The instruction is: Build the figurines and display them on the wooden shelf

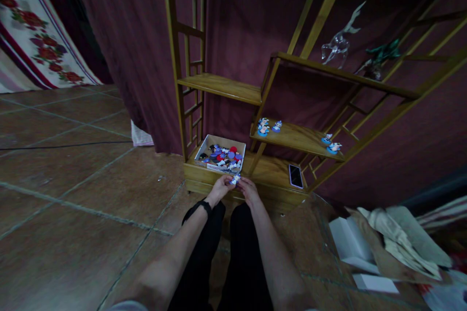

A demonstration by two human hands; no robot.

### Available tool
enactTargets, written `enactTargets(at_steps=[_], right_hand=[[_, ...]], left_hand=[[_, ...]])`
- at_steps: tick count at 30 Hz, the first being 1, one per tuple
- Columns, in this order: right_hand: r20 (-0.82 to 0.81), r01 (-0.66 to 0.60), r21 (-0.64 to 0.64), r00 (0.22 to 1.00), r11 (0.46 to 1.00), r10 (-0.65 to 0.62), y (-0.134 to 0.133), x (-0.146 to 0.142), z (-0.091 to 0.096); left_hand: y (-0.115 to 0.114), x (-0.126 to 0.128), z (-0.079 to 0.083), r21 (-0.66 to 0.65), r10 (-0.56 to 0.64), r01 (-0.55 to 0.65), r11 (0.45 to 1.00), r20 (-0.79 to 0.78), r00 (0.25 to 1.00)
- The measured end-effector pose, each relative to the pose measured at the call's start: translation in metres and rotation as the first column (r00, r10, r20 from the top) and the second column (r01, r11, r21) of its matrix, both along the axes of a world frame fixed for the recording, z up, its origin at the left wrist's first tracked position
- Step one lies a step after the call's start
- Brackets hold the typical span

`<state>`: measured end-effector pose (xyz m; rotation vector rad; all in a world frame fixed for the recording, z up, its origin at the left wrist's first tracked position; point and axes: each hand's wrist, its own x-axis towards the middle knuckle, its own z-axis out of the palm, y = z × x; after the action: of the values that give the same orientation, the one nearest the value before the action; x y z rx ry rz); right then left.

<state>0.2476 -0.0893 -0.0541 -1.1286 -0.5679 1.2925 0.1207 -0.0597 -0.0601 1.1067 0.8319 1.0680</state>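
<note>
Between my two hands, just in front of the box, is a small white and purple figurine. My left hand pinches it from the left, and a dark band circles that wrist. From the right, the fingers of my right hand close on the same figurine. A shallow cardboard box on the cabinet's low top holds a jumble of figurines with purple, red and black parts. On the middle shelf stand several similar figurines, some at its left end and a pair at its right.
A phone lies on the low top at right. The wooden rack rises ahead, with a glass deer and a green ornament on its upper shelf. White boxes and cloth sit on the floor at right.
</note>
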Motion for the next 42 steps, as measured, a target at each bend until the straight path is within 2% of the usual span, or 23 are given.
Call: enactTargets(at_steps=[12, 21, 26, 32, 37, 42], right_hand=[[0.031, 0.037, -0.001, 0.999, 0.999, -0.037, 0.005, 0.001, -0.008], [0.056, -0.058, 0.029, 0.997, 0.998, 0.056, 0.004, 0.002, -0.006], [0.078, -0.102, 0.034, 0.992, 0.994, 0.099, 0.004, 0.003, -0.006], [0.044, -0.111, 0.032, 0.993, 0.993, 0.11, 0.005, 0.004, -0.007], [0.048, -0.116, 0.027, 0.992, 0.993, 0.114, 0.006, 0.005, -0.006], [0.049, -0.139, 0.045, 0.989, 0.989, 0.137, 0.005, 0.005, -0.003]], left_hand=[[0.004, -0.003, 0.001, -0.149, -0.123, 0.121, 0.981, -0.005, 0.992], [0.0, -0.004, 0.007, -0.111, -0.163, 0.158, 0.981, -0.04, 0.986], [0.0, -0.005, 0.011, -0.221, -0.231, 0.225, 0.949, -0.001, 0.973], [0.001, -0.006, 0.013, -0.269, -0.286, 0.293, 0.917, 0.067, 0.956], [0.001, -0.006, 0.014, -0.257, -0.277, 0.294, 0.921, 0.101, 0.955], [0.0, -0.007, 0.012, -0.171, -0.261, 0.266, 0.949, 0.052, 0.964]])
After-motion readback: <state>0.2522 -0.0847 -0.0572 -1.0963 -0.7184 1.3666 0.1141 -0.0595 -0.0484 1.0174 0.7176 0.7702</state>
